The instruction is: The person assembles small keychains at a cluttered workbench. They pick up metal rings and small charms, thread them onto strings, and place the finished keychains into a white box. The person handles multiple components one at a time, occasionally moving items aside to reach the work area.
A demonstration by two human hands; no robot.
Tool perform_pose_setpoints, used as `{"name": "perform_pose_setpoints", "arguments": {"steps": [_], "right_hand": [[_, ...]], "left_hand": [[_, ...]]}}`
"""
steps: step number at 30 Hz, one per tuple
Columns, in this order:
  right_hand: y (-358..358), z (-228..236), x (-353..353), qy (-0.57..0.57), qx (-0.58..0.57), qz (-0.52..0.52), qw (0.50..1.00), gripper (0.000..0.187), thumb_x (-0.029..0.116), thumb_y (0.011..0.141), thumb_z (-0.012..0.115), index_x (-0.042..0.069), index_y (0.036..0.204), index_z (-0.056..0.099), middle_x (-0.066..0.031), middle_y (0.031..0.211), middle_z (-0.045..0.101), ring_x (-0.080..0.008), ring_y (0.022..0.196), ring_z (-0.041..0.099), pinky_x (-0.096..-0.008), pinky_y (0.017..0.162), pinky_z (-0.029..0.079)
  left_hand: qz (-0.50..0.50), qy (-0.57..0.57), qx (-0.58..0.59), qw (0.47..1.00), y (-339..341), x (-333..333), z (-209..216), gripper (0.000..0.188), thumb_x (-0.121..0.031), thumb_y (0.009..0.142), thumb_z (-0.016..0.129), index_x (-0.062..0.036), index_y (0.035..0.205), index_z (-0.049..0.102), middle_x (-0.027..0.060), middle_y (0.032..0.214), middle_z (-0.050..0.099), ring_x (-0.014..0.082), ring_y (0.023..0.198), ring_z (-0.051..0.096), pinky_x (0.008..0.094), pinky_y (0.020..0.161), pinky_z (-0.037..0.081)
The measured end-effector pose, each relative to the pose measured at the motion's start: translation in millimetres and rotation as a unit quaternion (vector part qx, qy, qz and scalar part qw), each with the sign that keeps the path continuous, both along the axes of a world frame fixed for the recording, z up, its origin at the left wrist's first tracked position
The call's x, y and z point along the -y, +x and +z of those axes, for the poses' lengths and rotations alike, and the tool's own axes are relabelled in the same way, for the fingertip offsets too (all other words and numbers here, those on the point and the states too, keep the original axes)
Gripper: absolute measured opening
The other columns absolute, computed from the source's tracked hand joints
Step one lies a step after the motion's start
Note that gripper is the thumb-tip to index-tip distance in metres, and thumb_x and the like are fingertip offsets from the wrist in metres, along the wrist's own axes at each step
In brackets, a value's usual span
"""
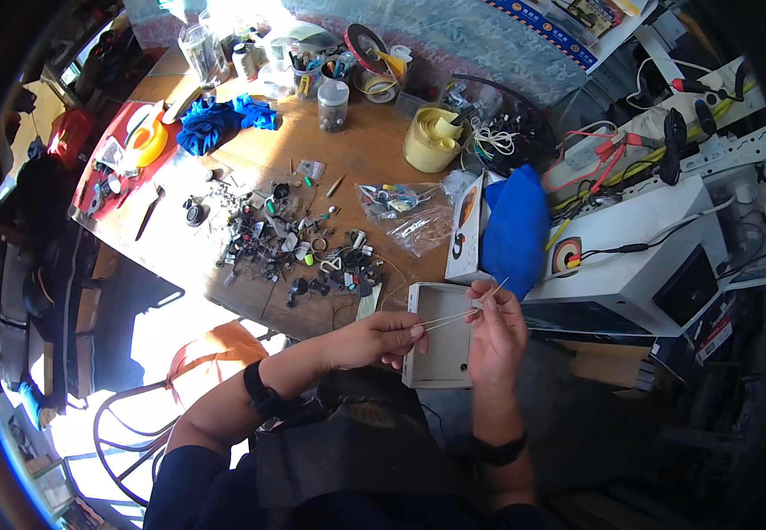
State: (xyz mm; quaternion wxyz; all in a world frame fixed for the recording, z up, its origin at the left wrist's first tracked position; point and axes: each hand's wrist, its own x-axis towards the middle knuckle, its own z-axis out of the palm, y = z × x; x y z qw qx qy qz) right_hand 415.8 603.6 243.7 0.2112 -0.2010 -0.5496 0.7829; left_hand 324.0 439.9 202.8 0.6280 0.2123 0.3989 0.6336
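My left hand (pixel 381 339) is closed, pinching one end of a thin pale strand (pixel 445 321) between thumb and fingers. The strand looks doubled and stretches across to my right hand (pixel 496 329), whose fingertips pinch it as well; a short end sticks up past them. Whether it is wire or cord I cannot tell. Both hands are above a shallow white box (pixel 440 380) at the table's front edge, with a small dark piece on its floor. Left of the box, a heap of small electronic parts (pixel 290 238) is spread over the wooden table (pixel 286 146).
A blue cloth (pixel 517 231) lies against a white box (pixel 467 231) on the right, near a large white machine casing (pixel 630 238). Clear plastic bags (pixel 414 216), a yellow roll (pixel 427 150) and a lidded jar (pixel 333 106) stand farther back. An orange-covered chair (pixel 215 358) is at left.
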Motion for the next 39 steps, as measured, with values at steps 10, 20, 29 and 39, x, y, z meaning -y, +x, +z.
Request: {"name": "perform_pose_setpoints", "arguments": {"steps": [10, 20, 29, 39], "right_hand": [[55, -10, -73, -0.173, -0.078, -0.008, 0.982, 0.013, 0.017, 0.095, 0.041, 0.009, 0.094, 0.052, 0.0014, 0.063, 0.039, -0.0083, 0.052, 0.037, -0.0215, 0.045, 0.034], [145, -42, -160, -0.142, -0.035, -0.168, 0.975, 0.017, 0.019, 0.095, 0.043, 0.007, 0.085, 0.048, 0.002, 0.062, 0.037, -0.0067, 0.051, 0.034, -0.0204, 0.042, 0.032], [254, -84, -254, -0.164, 0.014, -0.312, 0.936, 0.015, 0.017, 0.094, 0.041, 0.008, 0.084, 0.047, 0.0014, 0.064, 0.04, -0.0095, 0.054, 0.039, -0.0226, 0.048, 0.037], [353, -106, -324, -0.133, 0.097, -0.28, 0.946, 0.01, 0.01, 0.086, 0.043, 0.004, 0.078, 0.048, -0.0031, 0.067, 0.046, -0.0145, 0.056, 0.043, -0.0258, 0.049, 0.037]], "left_hand": [[0.047, -0.047, 0.065, 0.996, -34, 86, -7, 0.024, -0.022, 0.095, 0.044, -0.0031, 0.085, 0.053, -0.0078, 0.055, 0.029, 0.0035, 0.047, 0.025, 0.0194, 0.043, 0.019], [0.35, 0.137, 0.297, 0.878, -66, 156, -19, 0.021, -0.017, 0.094, 0.039, -0.0037, 0.082, 0.049, -0.0054, 0.057, 0.03, 0.0042, 0.045, 0.026, 0.0188, 0.038, 0.022], [0.427, 0.237, 0.367, 0.792, -96, 178, -17, 0.019, -0.015, 0.095, 0.037, -0.0026, 0.089, 0.05, -0.0047, 0.058, 0.032, 0.0058, 0.049, 0.03, 0.0199, 0.044, 0.029], [0.465, 0.251, 0.323, 0.785, -112, 195, -19, 0.016, -0.015, 0.094, 0.041, -0.0029, 0.091, 0.05, -0.0024, 0.067, 0.042, 0.0102, 0.06, 0.04, 0.0216, 0.053, 0.04]]}}
